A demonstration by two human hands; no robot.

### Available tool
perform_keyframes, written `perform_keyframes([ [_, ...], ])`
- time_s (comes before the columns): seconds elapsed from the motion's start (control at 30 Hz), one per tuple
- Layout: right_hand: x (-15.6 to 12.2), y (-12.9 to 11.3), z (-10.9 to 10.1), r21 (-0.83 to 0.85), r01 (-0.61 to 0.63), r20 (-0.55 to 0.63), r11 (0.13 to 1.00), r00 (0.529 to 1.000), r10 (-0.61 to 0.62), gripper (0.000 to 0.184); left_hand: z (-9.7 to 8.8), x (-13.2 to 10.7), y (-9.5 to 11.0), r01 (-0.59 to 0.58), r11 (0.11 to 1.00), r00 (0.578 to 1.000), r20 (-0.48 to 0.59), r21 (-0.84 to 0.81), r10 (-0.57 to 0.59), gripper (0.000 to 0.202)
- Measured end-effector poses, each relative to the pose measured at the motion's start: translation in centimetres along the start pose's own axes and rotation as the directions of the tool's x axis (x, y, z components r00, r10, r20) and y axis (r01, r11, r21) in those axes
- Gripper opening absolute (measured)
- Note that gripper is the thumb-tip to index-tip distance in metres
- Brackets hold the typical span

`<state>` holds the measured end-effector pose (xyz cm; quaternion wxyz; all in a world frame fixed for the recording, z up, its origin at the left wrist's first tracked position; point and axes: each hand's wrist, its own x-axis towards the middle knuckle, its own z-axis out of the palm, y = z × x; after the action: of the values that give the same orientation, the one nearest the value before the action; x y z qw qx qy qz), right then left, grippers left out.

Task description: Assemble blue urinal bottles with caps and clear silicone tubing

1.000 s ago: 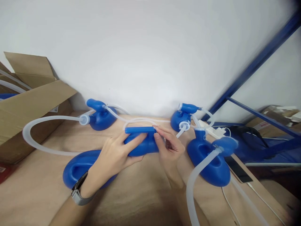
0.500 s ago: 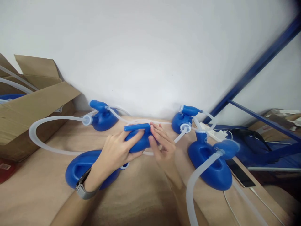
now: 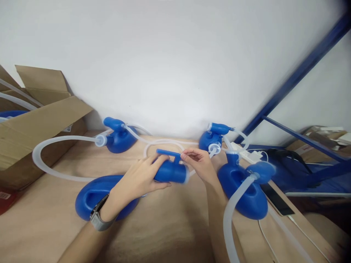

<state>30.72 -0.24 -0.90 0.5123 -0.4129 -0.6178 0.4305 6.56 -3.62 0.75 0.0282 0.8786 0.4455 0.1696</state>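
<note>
My left hand [image 3: 145, 171] wraps round a blue plastic urinal funnel [image 3: 172, 172], a short tube with a bar handle on top and a pale rim turned to the right. The fingertips of my right hand [image 3: 196, 159] are pinched together at the right end of that handle; anything small between them does not show. Below my left forearm lies a blue urinal bottle [image 3: 89, 201] on its side, partly covered by that arm. Behind the funnel a translucent hose [image 3: 153, 143] curves across the tabletop [image 3: 164, 226].
Blue bottles with hoses stand at the back left [image 3: 120, 140], the back right [image 3: 210, 140] and the near right [image 3: 244, 193]. An open cardboard box [image 3: 44, 120] is at left. A phone [image 3: 276, 199] and a white power strip [image 3: 251, 156] lie by the right edge, beside a blue metal frame [image 3: 296, 69].
The funnel has turned so its rim faces right and sits slightly lower. My right hand has shifted right, off the funnel's end, to a pinch at the handle.
</note>
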Motion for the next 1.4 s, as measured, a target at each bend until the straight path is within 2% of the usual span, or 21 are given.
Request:
perform_keyframes([
  [0.1,0.1,0.3,-0.4,0.025,-0.042,0.095,0.999,0.995,0.039,0.038,0.8,0.4,0.4,0.060,0.998,0.998,0.018,-0.021,-0.059,0.073],
  [0.2,0.2,0.7,-0.8,-0.041,-0.067,0.202,0.997,0.977,0.074,0.067,2.1,0.7,0.5,0.067,0.983,0.998,0.012,-0.168,-0.066,0.076],
  [0.23,0.3,1.1,-1.1,-0.090,-0.075,0.204,0.993,0.975,0.092,0.069,2.4,0.6,0.4,0.050,0.975,0.999,0.025,-0.217,-0.046,0.078],
  [0.3,0.9,2.2,-1.7,-0.172,-0.083,0.128,0.981,0.986,0.106,0.058,2.7,0.3,-0.2,0.017,0.971,0.998,0.071,-0.237,0.000,0.086],
  [0.37,1.7,3.9,-2.4,-0.188,-0.099,-0.050,0.977,0.995,0.091,0.050,2.2,-0.3,-1.4,0.017,0.984,0.994,0.105,-0.177,0.002,0.093],
  [0.43,2.6,6.1,-3.0,-0.157,-0.121,-0.254,0.980,0.964,0.078,0.057,1.1,-1.1,-3.0,0.069,0.991,0.991,0.118,-0.117,-0.055,0.091],
  [0.47,3.0,7.2,-3.2,-0.147,-0.135,-0.321,0.980,0.943,0.082,0.062,0.5,-1.6,-3.9,0.116,0.988,0.986,0.129,-0.101,-0.102,0.087],
  [0.5,3.3,8.4,-3.2,-0.141,-0.154,-0.362,0.978,0.927,0.093,0.067,-0.1,-2.0,-4.8,0.169,0.982,0.977,0.150,-0.088,-0.155,0.086],
  [0.57,3.8,10.5,-2.6,-0.151,-0.198,-0.373,0.969,0.919,0.129,0.075,-1.2,-2.8,-6.4,0.293,0.955,0.936,0.218,-0.055,-0.275,0.089],
  [0.67,4.2,13.1,-0.8,-0.197,-0.260,-0.329,0.945,0.926,0.186,0.075,-2.4,-3.6,-8.0,0.447,0.895,0.844,0.327,0.007,-0.424,0.094],
  [0.73,4.3,14.3,0.5,-0.248,-0.289,-0.286,0.925,0.934,0.215,0.070,-2.8,-3.8,-8.5,0.485,0.874,0.805,0.383,0.016,-0.454,0.089],
  [0.83,4.3,15.2,1.9,-0.345,-0.304,-0.201,0.888,0.948,0.246,0.058,-3.3,-3.7,-8.5,0.499,0.866,0.777,0.453,-0.019,-0.438,0.077],
  [0.97,4.0,15.1,2.1,-0.467,-0.279,-0.049,0.839,0.956,0.290,0.053,-3.5,-3.0,-7.6,0.523,0.852,0.734,0.523,-0.028,-0.434,0.068],
  [1.03,3.6,14.6,1.7,-0.519,-0.265,0.017,0.813,0.947,0.320,0.061,-3.6,-2.7,-7.2,0.520,0.854,0.724,0.542,-0.021,-0.427,0.067],
  [1.13,2.9,13.4,0.8,-0.583,-0.241,0.084,0.776,0.932,0.353,0.080,-3.5,-3.0,-7.4,0.513,0.858,0.734,0.527,-0.017,-0.429,0.067],
  [1.2,2.5,12.1,0.0,-0.648,-0.190,0.133,0.738,0.925,0.355,0.082,-3.5,-4.0,-8.2,0.529,0.848,0.742,0.489,-0.007,-0.459,0.074],
  [1.3,2.2,9.8,-1.5,-0.715,-0.088,0.208,0.693,0.920,0.332,0.068,-3.5,-6.5,-10.3,0.573,0.818,0.757,0.358,0.039,-0.547,0.088],
  [1.37,2.1,8.0,-2.6,-0.695,-0.040,0.218,0.718,0.940,0.263,0.060,-3.4,-8.6,-11.5,0.608,0.791,0.755,0.260,0.067,-0.602,0.091],
  [1.4,2.0,7.3,-3.2,-0.671,-0.006,0.198,0.742,0.963,0.186,0.057,-3.3,-9.6,-11.9,0.621,0.782,0.753,0.233,0.060,-0.615,0.091],
])
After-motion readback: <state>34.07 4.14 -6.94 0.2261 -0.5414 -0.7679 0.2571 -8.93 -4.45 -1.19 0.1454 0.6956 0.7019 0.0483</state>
